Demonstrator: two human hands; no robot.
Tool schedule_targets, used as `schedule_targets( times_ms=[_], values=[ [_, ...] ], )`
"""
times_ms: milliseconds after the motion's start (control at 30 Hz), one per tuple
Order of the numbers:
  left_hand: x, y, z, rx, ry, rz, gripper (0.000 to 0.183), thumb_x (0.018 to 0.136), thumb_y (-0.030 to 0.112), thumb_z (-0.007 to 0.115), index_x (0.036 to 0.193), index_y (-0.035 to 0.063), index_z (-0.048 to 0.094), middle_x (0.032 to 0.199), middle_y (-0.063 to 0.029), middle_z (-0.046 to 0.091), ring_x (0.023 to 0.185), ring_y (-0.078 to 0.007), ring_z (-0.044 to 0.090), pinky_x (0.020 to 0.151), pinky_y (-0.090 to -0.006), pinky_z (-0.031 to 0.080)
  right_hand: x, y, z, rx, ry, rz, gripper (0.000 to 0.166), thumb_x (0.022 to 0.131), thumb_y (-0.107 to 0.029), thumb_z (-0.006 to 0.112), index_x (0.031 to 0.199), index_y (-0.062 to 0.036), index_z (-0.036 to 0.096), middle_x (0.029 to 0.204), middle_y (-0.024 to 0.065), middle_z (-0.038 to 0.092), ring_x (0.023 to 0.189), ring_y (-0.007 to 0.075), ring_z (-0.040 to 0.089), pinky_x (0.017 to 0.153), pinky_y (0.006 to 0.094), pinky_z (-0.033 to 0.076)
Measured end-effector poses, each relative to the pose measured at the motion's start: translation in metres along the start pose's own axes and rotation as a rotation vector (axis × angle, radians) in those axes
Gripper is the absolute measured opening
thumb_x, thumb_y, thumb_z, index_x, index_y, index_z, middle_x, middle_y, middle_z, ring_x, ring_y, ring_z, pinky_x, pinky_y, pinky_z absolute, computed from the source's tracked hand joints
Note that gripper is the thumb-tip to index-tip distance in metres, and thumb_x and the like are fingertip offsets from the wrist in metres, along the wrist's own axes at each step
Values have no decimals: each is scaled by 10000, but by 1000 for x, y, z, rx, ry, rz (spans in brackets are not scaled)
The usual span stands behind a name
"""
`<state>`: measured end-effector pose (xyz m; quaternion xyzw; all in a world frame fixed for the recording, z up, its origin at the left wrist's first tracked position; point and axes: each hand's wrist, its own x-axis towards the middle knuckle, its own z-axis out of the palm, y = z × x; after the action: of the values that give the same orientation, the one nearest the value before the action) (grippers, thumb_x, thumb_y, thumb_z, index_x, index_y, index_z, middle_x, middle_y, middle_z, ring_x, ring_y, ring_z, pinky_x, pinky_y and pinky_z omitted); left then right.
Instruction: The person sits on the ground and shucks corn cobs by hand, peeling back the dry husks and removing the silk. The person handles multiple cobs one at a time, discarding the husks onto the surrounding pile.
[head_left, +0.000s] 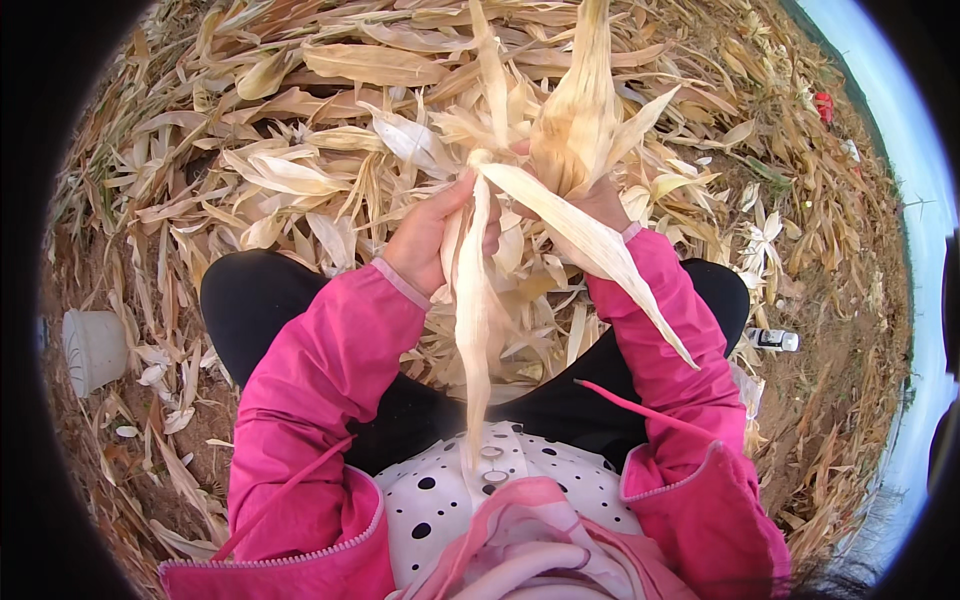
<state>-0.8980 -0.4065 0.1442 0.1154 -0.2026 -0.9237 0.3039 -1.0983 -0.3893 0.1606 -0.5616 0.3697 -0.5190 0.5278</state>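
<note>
My left hand (429, 238) grips a bunch of dry corn husks (471, 277) near its pale stem end, with the thumb just below that end. One long leaf from the bunch hangs toward my lap, and another husk leaf (585, 225) slants down to the right across my right forearm. In my right hand (606, 204) is a broad, yellowish husk (576, 112), its narrow end pointing away from me. Leaves cover most of the right hand's fingers. Whether an ear of corn is inside either bundle cannot be seen.
Loose husks (285, 172) lie in front of my crossed legs (259, 300), with a heap of dry corn stalks and leaves (375, 64) beyond. A white bucket (96, 351) stands at the left. To the right, a small bottle (772, 340) lies on bare soil (814, 382).
</note>
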Motion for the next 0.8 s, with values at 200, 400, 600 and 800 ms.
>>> schedule_targets(
  times_ms=[200, 400, 600, 800],
  values=[
    [-4, -6, 3, 122, 48, -103, 347, 948, 353, 434, 1035, 27, 516, 750, -34, 535, 610, -144, 526, 540, -261, 459, 4, -8, 14, -47, -22, -42, 251, 860, -165, 623, 1058, -13, 596, 901, 37, 624, 779, 118, 570, 675, 243, 464],
    [-3, -10, 20, 126, 162, -108, 366, 956, 378, 400, 980, 26, 497, 647, 0, 404, 541, -113, 376, 513, -237, 348, -1, -17, 32, 176, 146, 74, 212, 910, -206, 540, 998, -24, 605, 858, 40, 628, 728, 120, 565, 620, 244, 443],
    [-4, -16, 25, 285, 85, -52, 361, 958, 383, 398, 926, 38, 498, 599, 3, 391, 482, -107, 358, 474, -238, 322, 2, -21, 33, 578, 268, 218, 150, 935, -178, 403, 872, -78, 495, 740, -13, 505, 659, 106, 457, 560, 236, 369],
    [0, -19, 3, 23, -112, -110, 244, 933, 278, 501, 1012, 50, 534, 804, 1, 571, 640, -65, 548, 543, -187, 457, 6, -13, 21, 712, 229, 290, 155, 949, -208, 415, 1002, -78, 478, 704, -18, 477, 756, 129, 498, 517, 196, 368]
  ],
)
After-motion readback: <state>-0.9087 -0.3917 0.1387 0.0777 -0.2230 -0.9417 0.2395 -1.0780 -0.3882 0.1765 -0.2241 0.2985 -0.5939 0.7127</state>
